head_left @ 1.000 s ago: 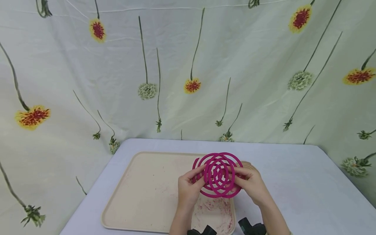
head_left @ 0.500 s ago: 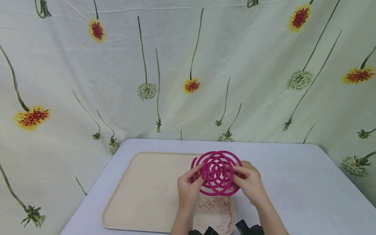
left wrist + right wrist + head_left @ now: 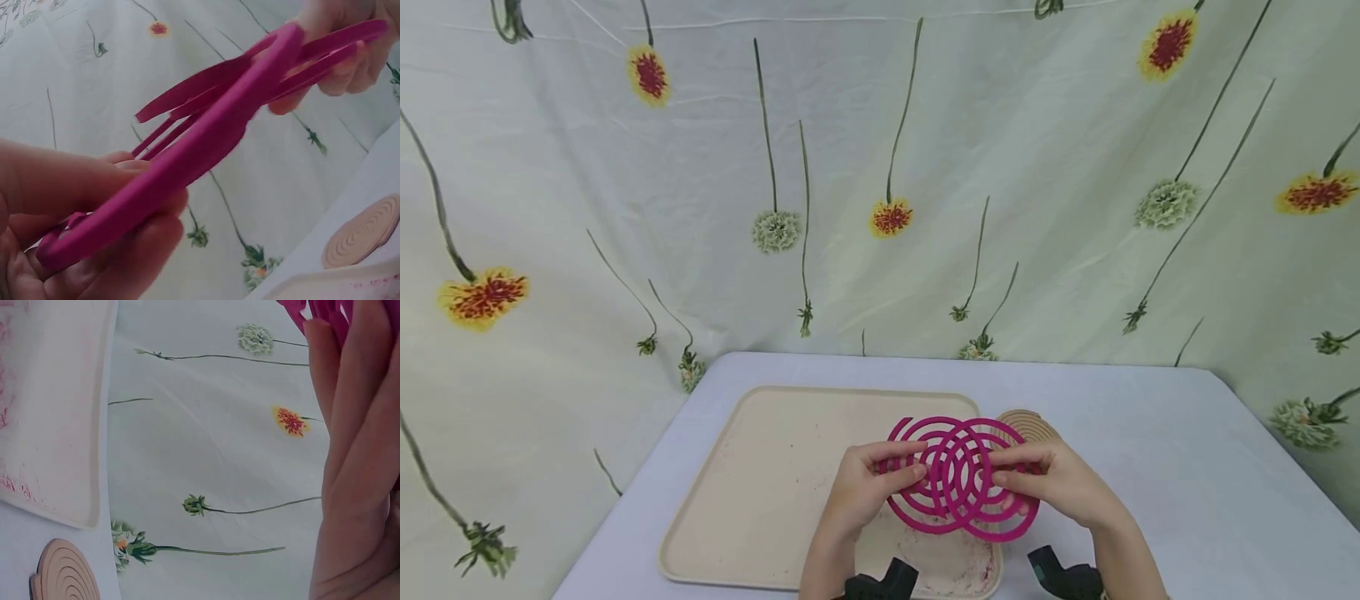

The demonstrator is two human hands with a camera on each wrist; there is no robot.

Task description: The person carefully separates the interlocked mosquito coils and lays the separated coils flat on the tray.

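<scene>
Two magenta mosquito coils (image 3: 925, 527), flat spirals that overlap in the middle, are held up over the right part of the tray. My left hand (image 3: 874, 485) pinches the left side between thumb and fingers. On the right side, my right hand (image 3: 1063, 482) grips the rings with thumb and forefinger. Seen edge-on in the left wrist view, the coils (image 3: 181, 162) stand partly apart, with strips at different angles. Whether they are still linked at the centre cannot be made out. The right wrist view catches only a corner of magenta beside the right hand (image 3: 362, 450).
A beige tray (image 3: 752, 500) with reddish smears lies on the white-covered table (image 3: 1165, 467). Beside its right edge rests a tan disc (image 3: 1028, 423) with spiral grooves. Behind hangs a flower-print cloth (image 3: 1060, 167). A black camera (image 3: 880, 581) sits at the left wrist.
Both hands have come lower and nearer to me, and moved wider apart. The two coils now overlap less and spread further sideways. More of the tan disc and the tray's far corner show.
</scene>
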